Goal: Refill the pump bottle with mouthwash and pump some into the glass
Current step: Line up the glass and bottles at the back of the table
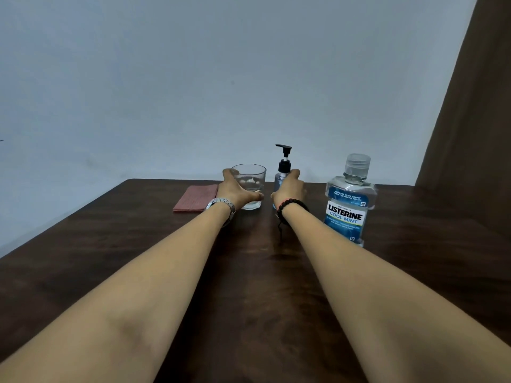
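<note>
A clear glass tumbler (253, 178) stands upright near the far edge of the dark wooden table (414, 272). My left hand (235, 189) grips it from the left side, thumb across its lower front. Just right of it stands a small clear pump bottle (284, 164) with a black pump head. My right hand (290, 187) wraps round its body and hides most of it. A blue mouthwash bottle (349, 205) with a clear cap on stands upright to the right, apart from both hands.
A folded pink cloth (196, 198) lies flat to the left of the glass. A pale wall rises directly behind the table's far edge. A brown curtain (475, 120) hangs at the right.
</note>
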